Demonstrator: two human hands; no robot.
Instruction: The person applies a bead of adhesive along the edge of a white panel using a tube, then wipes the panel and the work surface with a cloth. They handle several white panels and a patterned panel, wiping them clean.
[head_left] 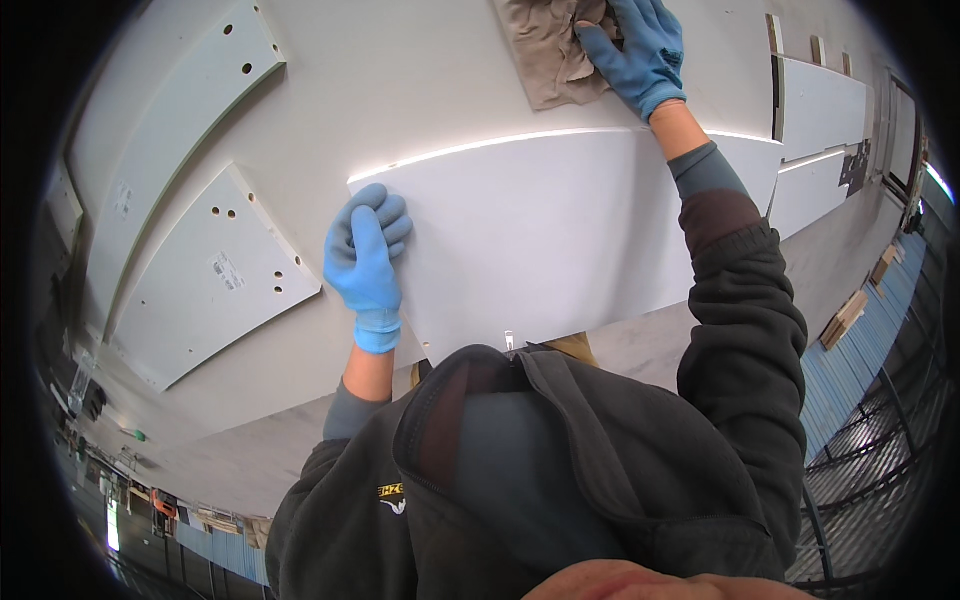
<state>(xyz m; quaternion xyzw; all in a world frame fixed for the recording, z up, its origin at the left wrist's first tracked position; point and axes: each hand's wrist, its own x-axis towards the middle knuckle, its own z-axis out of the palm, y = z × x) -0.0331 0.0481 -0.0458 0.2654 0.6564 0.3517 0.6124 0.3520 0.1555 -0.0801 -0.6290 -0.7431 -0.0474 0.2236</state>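
A large white panel [560, 240] with a curved far edge lies flat in front of me. Beside its left edge is my left hand [368, 260] in a blue glove, the fingers curled in and overlapping the panel in view. Whether anything sits inside those fingers is hidden. Beyond the curved edge, my right hand [643, 55], also gloved in blue, grips a crumpled brown cloth [548, 60] on the pale work surface [440, 80]. Part of the cloth is cut off by the top of the picture.
On the left lie a white wedge-shaped panel [215, 270] with several holes and a long curved white panel [165, 150]. More white panels [822, 105] lie at the far right. Wooden pieces [845, 318] rest on a blue ribbed surface [865, 370] to the right.
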